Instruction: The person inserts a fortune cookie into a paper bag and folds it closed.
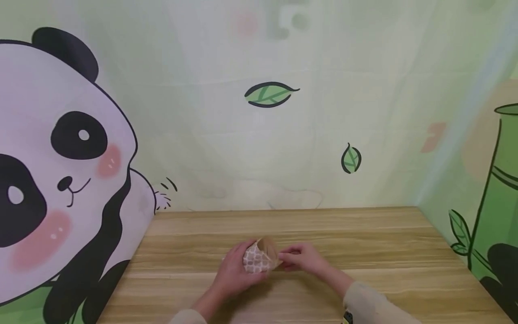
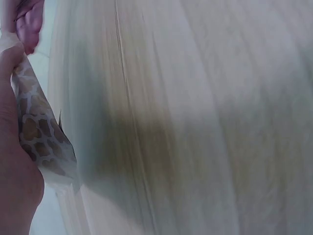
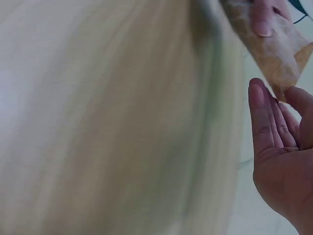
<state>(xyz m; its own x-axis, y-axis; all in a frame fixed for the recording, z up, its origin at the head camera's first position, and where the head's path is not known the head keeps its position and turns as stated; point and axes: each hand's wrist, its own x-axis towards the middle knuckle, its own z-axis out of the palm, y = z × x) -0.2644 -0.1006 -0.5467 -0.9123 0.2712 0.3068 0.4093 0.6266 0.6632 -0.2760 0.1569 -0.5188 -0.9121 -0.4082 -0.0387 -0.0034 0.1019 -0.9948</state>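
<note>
A small paper bag (image 1: 256, 261) with a brown-and-white giraffe print is held just above the table, its plain brown inside showing at the top. My left hand (image 1: 234, 272) grips it from the left, thumb along the near side and fingers over the far side. At its right end, my right hand (image 1: 301, 258) pinches a corner between thumb and fingers. The right wrist view shows that pinched tip of the bag (image 3: 276, 54) tapering down to the thumb. In the left wrist view only a slanting side of the bag (image 2: 41, 134) is seen; whatever it contains is hidden.
A wood-grain table (image 1: 364, 238) stretches below both hands. Behind it hangs a pale green backdrop (image 1: 202, 135) with painted leaves, a large panda (image 1: 77, 135) at left and green bamboo (image 1: 497, 202) at right.
</note>
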